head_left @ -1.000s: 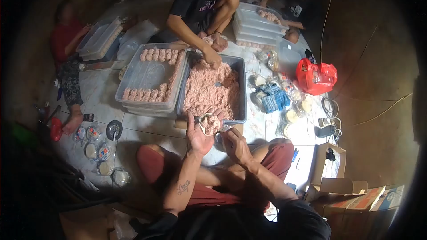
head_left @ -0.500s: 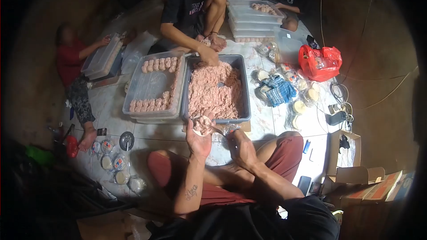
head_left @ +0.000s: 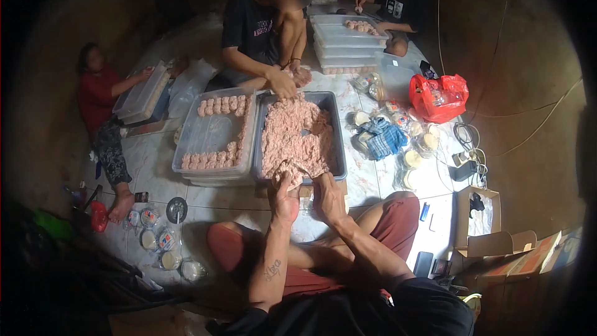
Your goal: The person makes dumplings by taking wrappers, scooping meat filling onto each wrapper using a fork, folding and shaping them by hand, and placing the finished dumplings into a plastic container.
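My left hand (head_left: pixel 286 202) holds up a dumpling wrapper heaped with pink minced filling (head_left: pixel 289 173), over the near edge of a grey tub (head_left: pixel 341 149). The fingers cup the wrapper from below. In my right hand (head_left: pixel 329 199) is a spoon (head_left: pixel 306 175), its end against the filling; its bowl is mostly hidden. A large mass of minced filling (head_left: pixel 292 127) fills much of the tub. Left of the tub stands a clear plastic box (head_left: pixel 214 130) with rows of filled dumplings (head_left: pixel 211 160) along its sides.
Across the tub, a co-worker's hand (head_left: pixel 283 84) reaches to its far edge. Two other people sit farther back with stacked boxes (head_left: pixel 345 43). To the right lie a blue cloth (head_left: pixel 380 138), packs of round wrappers (head_left: pixel 411 160) and a red plastic bag (head_left: pixel 439 98). More packs (head_left: pixel 166 240) lie left.
Both my hands have moved forward to the tub's near edge, with the wrapper and spoon. The filling on the wrapper looks bigger. The co-worker's hand has drawn back slightly.
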`<state>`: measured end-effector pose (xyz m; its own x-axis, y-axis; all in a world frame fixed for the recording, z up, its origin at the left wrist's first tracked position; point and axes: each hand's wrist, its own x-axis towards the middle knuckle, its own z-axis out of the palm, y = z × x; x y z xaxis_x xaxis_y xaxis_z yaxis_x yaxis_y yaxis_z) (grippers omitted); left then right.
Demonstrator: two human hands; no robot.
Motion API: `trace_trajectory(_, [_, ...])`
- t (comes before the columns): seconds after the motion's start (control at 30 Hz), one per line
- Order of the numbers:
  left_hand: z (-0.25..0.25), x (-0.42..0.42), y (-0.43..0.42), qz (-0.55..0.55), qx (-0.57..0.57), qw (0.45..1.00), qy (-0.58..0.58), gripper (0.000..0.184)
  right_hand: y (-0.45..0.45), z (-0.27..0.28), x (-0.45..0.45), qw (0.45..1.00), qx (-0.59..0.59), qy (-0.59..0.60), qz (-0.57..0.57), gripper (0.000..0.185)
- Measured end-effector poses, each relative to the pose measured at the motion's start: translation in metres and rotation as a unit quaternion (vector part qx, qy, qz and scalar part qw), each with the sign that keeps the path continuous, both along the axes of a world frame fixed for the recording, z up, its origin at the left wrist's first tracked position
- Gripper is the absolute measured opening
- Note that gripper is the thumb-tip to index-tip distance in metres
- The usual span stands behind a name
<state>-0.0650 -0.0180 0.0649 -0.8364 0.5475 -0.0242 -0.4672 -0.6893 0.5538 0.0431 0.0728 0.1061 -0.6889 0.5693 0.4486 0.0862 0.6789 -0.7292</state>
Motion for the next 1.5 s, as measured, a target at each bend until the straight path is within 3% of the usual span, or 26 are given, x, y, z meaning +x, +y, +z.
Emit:
trace_trajectory(0.23, [0.016, -0.011, 0.002, -0.066, 0.083, 0.992, -0.065, 0.040, 0.036, 0.017, -0.012, 0.998, -0.013, 0.025, -0.059, 0.008])
trace_trajectory(0.3, [0.016, -0.016, 0.000, -0.081, 0.070, 0.992, -0.066, 0.040, 0.032, 0.027, -0.008, 0.998, -0.032, 0.032, -0.034, 0.005])
trace_trajectory(0.37, [0.004, -0.019, 0.005, -0.098, 0.056, 0.991, -0.069, 0.040, 0.021, 0.023, -0.001, 0.997, -0.036, 0.031, 0.068, 0.004])
trace_trajectory(0.43, [-0.017, -0.020, 0.015, -0.047, 0.011, 0.999, -0.001, 0.040, 0.019, 0.002, -0.001, 0.998, -0.017, 0.006, 0.066, 0.006])
trace_trajectory(0.47, [0.015, -0.005, 0.014, -0.046, -0.024, 0.998, -0.022, 0.039, 0.018, -0.003, -0.001, 0.998, -0.023, -0.002, 0.051, 0.006])
trace_trajectory(0.6, [-0.013, -0.013, 0.013, -0.065, -0.007, 0.998, -0.009, 0.050, 0.026, -0.024, -0.006, 1.000, -0.014, -0.013, -0.004, 0.007])
trace_trajectory(0.77, [0.004, -0.014, 0.003, -0.060, -0.061, 0.994, 0.064, 0.051, 0.057, -0.028, -0.007, 0.998, -0.010, -0.030, -0.063, 0.010])
trace_trajectory(0.83, [0.002, -0.024, -0.002, -0.109, 0.015, 0.993, -0.041, 0.052, 0.064, -0.019, 0.001, 0.996, 0.028, -0.028, -0.085, 0.015])
trace_trajectory(0.87, [0.001, -0.025, -0.004, -0.116, 0.037, 0.992, -0.039, 0.053, 0.065, -0.010, 0.009, 0.986, 0.032, -0.129, -0.100, 0.018])
trace_trajectory(0.97, [0.002, -0.027, -0.004, -0.090, 0.086, 0.987, -0.097, 0.053, 0.073, -0.017, 0.025, 0.968, 0.041, -0.230, -0.095, 0.013])
trace_trajectory(1.03, [0.008, -0.028, -0.003, -0.089, 0.109, 0.982, -0.127, 0.054, 0.072, -0.015, 0.028, 0.971, 0.035, -0.214, -0.104, 0.015])
trace_trajectory(1.1, [0.017, -0.026, -0.002, -0.094, 0.115, 0.980, -0.133, 0.057, 0.064, -0.012, 0.026, 0.995, 0.021, -0.068, -0.072, 0.016])
trace_trajectory(1.13, [0.018, -0.028, 0.001, -0.097, 0.115, 0.980, -0.133, 0.057, 0.060, -0.016, 0.024, 0.996, 0.018, -0.056, -0.070, 0.018])
trace_trajectory(1.23, [0.020, -0.036, 0.008, -0.076, 0.087, 0.984, -0.132, 0.064, 0.030, 0.016, 0.020, 0.999, -0.029, -0.021, -0.035, 0.020])
trace_trajectory(1.3, [0.024, -0.037, 0.007, -0.099, 0.135, 0.977, -0.133, 0.069, 0.026, -0.007, 0.012, 0.998, -0.020, -0.050, -0.024, 0.021])
trace_trajectory(1.5, [0.027, -0.037, -0.002, -0.098, 0.149, 0.972, -0.153, 0.071, 0.005, 0.001, 0.002, 0.998, -0.048, -0.040, -0.008, 0.019])
